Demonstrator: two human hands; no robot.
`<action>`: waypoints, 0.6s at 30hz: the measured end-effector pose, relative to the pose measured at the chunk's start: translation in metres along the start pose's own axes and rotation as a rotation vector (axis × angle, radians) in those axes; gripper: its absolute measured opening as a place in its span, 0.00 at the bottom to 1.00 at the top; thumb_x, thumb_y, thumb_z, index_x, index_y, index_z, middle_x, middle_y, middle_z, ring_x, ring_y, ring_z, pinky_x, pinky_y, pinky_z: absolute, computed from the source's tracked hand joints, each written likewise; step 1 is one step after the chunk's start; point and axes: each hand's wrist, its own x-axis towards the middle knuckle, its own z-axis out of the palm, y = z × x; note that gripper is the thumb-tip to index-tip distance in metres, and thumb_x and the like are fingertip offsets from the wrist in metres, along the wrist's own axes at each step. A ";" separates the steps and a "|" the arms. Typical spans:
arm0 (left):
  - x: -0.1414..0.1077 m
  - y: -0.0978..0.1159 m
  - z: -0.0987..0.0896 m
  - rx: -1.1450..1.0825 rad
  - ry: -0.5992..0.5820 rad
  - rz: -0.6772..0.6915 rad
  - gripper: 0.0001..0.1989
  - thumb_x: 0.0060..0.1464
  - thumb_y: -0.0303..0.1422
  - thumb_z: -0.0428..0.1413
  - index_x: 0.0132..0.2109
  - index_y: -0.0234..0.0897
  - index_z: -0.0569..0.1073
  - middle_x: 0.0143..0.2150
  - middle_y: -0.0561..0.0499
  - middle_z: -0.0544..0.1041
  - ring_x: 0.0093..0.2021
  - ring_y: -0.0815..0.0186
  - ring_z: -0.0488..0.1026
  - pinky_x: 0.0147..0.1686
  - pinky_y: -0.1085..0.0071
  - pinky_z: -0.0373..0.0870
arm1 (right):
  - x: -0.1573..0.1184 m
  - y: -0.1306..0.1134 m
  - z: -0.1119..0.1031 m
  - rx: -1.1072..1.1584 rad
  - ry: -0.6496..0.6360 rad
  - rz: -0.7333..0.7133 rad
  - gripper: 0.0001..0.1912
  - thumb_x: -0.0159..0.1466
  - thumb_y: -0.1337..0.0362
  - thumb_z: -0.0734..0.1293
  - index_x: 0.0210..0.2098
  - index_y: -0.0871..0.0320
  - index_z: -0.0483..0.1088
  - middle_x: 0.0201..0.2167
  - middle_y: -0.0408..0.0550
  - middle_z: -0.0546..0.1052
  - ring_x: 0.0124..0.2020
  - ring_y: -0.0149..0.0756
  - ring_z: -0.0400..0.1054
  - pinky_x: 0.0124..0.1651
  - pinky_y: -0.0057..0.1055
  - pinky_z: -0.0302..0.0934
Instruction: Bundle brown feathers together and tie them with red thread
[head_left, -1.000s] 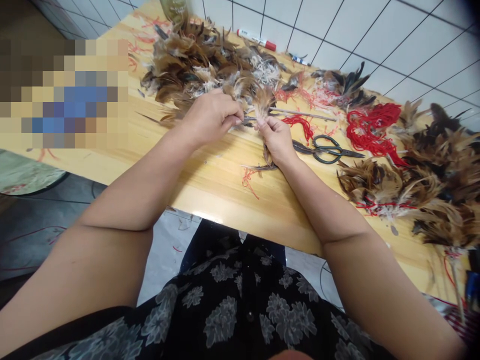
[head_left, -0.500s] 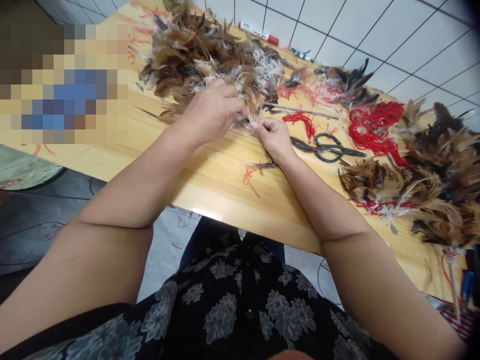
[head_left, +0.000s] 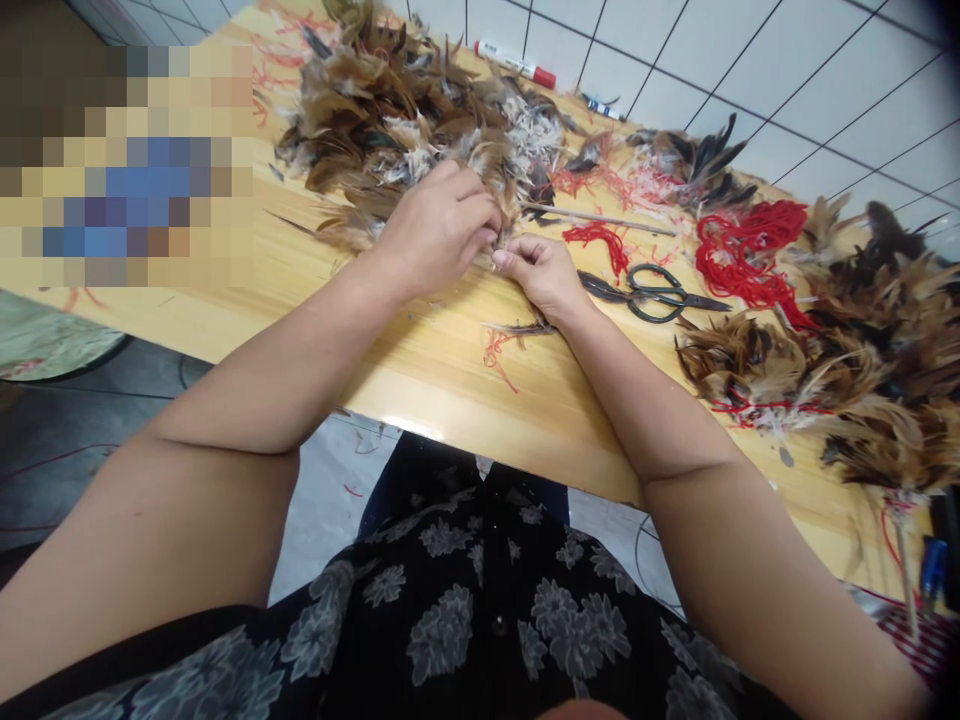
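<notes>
My left hand [head_left: 446,222] is closed in a pinch, its back toward me, at the near edge of a large heap of brown and white feathers [head_left: 375,110]. Just right of it, my right hand [head_left: 544,275] pinches thumb against forefinger. The fingertips of both hands almost meet over the table. Whatever small thing lies between them is mostly hidden; feather wisps show right behind. Under my right wrist lies a thin dark feather [head_left: 529,328] with red thread [head_left: 495,348] beside it. Black-handled scissors [head_left: 656,293] rest to the right of my right hand.
A thin stick [head_left: 600,218], a short red string bundle [head_left: 600,240] and a larger red string hank [head_left: 750,250] lie beyond the scissors. Feather bunches [head_left: 885,340] cover the table's right side. Two markers, one a red-capped marker [head_left: 517,65], lie by the tiled wall [head_left: 675,60].
My left hand has shifted slightly right, bringing its fingertips closer to my right hand's. A dark bit that showed between the hands is now mostly covered. My right hand has barely moved.
</notes>
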 end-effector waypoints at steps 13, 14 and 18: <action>0.002 0.009 0.003 -0.487 -0.057 -0.372 0.12 0.67 0.45 0.73 0.42 0.42 0.89 0.44 0.47 0.90 0.50 0.47 0.86 0.56 0.52 0.80 | -0.002 -0.014 -0.004 0.199 0.029 0.047 0.40 0.63 0.29 0.91 0.31 0.51 0.71 0.30 0.40 0.74 0.39 0.35 0.67 0.48 0.34 0.68; 0.003 0.010 0.010 -0.561 -0.066 -0.394 0.15 0.65 0.47 0.75 0.42 0.42 0.88 0.43 0.47 0.90 0.49 0.47 0.87 0.55 0.52 0.81 | -0.002 -0.013 -0.003 0.212 0.016 0.041 0.40 0.62 0.28 0.91 0.31 0.51 0.72 0.31 0.40 0.76 0.39 0.35 0.68 0.50 0.35 0.69; 0.002 0.008 0.028 -0.792 -0.013 -0.425 0.30 0.58 0.62 0.84 0.40 0.43 0.85 0.42 0.47 0.89 0.51 0.46 0.88 0.54 0.52 0.83 | -0.002 -0.010 -0.003 0.216 -0.033 0.034 0.40 0.61 0.25 0.90 0.32 0.51 0.75 0.33 0.42 0.78 0.42 0.38 0.71 0.51 0.35 0.69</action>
